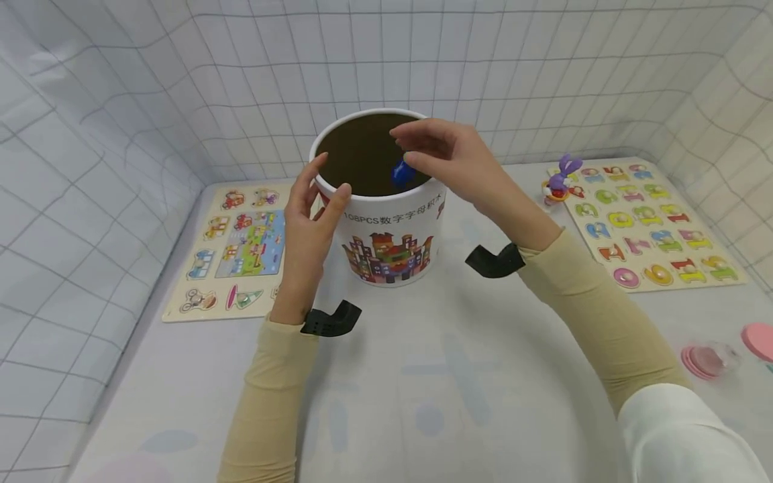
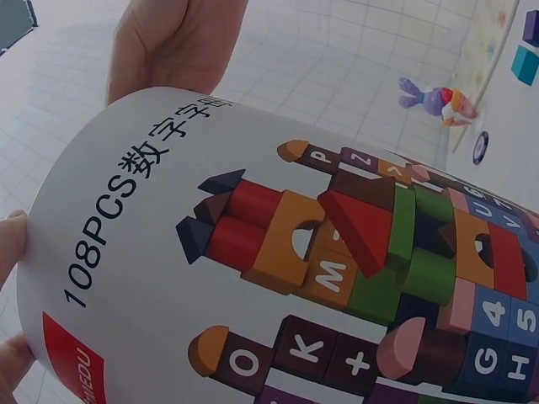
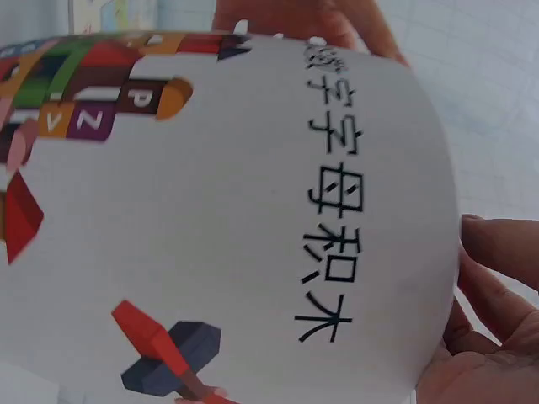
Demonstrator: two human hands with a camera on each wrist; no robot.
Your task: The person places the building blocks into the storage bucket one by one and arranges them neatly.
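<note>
A tall white bucket [image 1: 391, 221] with printed block pictures and lettering stands upright on the table. My left hand [image 1: 309, 228] is at its left rim, thumb and fingertips spread and resting against the edge. Over the right side of the rim is my right hand [image 1: 449, 157], with a visible gap between its thumb and fingers. A small blue object [image 1: 402, 173] shows inside the bucket mouth, just below the right thumb; its kind cannot be made out. In the right wrist view, the right fingers [image 3: 497, 320] are beside the bucket's edge. The bucket's bottom is hidden.
A picture puzzle board [image 1: 175, 305] lies behind the left hand. Another board [image 1: 664, 287] with number and letter pieces lies at the right, near a purple rabbit toy [image 1: 560, 180]. Pink round items [image 1: 703, 362] sit at the far right. White grid-patterned walls [image 1: 374, 60] enclose the table.
</note>
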